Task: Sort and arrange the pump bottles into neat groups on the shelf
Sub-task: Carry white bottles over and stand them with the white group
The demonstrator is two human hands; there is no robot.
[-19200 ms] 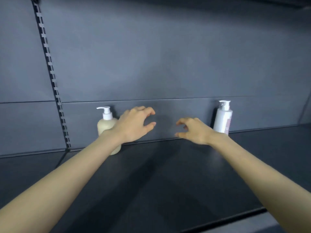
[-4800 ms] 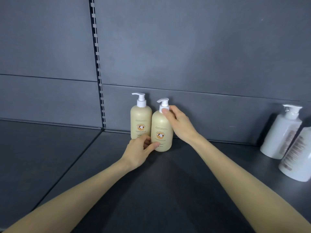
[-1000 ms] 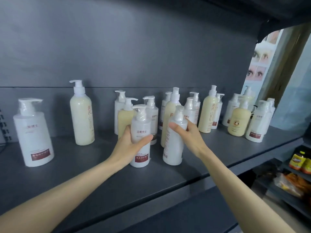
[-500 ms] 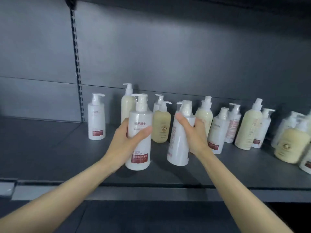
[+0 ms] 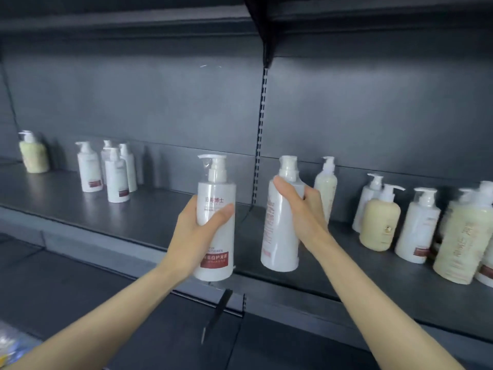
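Red-labelled white pump bottle (image 5: 216, 194) in left hand (image 5: 192, 237), second white bottle (image 5: 277, 236) in right hand (image 5: 305, 210), fingers round both.

white bottle (image 5: 218, 241) | upper print: 沿美博士 | red band: 白护发素, start blurred

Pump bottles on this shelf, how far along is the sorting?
Done: a white bottle cluster stands at left. In hand: left hand grips a red-labelled bottle, right hand a second white bottle. Left: the mixed cream and white bottles on the right.
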